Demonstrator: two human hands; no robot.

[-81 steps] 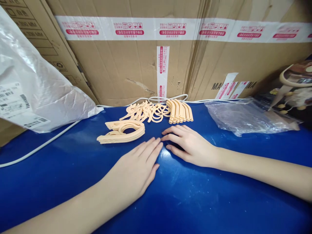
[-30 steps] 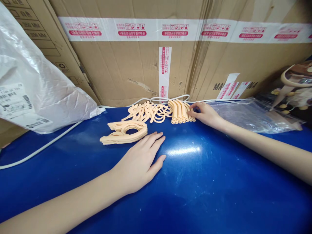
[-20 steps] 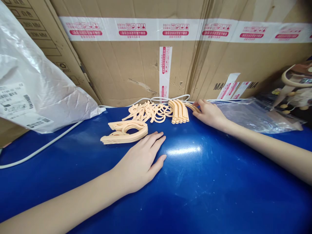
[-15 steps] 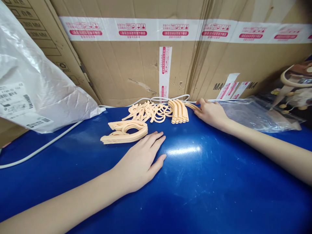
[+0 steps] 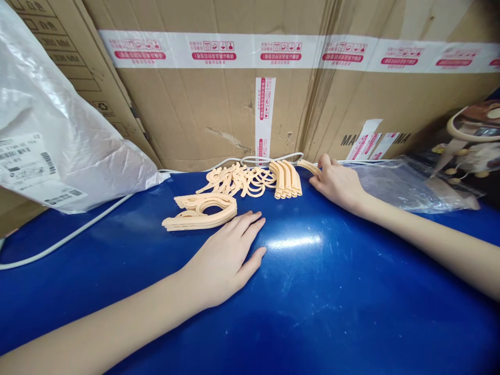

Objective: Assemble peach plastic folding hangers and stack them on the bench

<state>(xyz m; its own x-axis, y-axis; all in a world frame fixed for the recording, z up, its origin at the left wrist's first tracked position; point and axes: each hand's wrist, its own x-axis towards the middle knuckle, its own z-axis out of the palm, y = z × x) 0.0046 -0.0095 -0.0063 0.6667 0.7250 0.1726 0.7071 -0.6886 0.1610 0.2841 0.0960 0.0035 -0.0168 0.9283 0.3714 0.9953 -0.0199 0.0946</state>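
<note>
My left hand lies flat on the blue table with fingers spread, holding nothing. Its fingertips are just right of a stack of folded peach plastic hangers. Behind that stack spreads a loose pile of peach hanger hooks. Several curved hanger arms lie side by side in a row at the pile's right. Farther right, my right hand is closed in a pinch on a single curved hanger arm, whose far end points toward the row. The held end is hidden by the fingers.
Large cardboard boxes stand along the back of the blue table. A white plastic mailer bag slumps at the left above a white cable. On the right are a clear plastic bag and a wooden-ringed object.
My right hand has shifted slightly, and the hanger arm in it sits a touch higher with more of it showing. My left hand and the piles stay in place.
</note>
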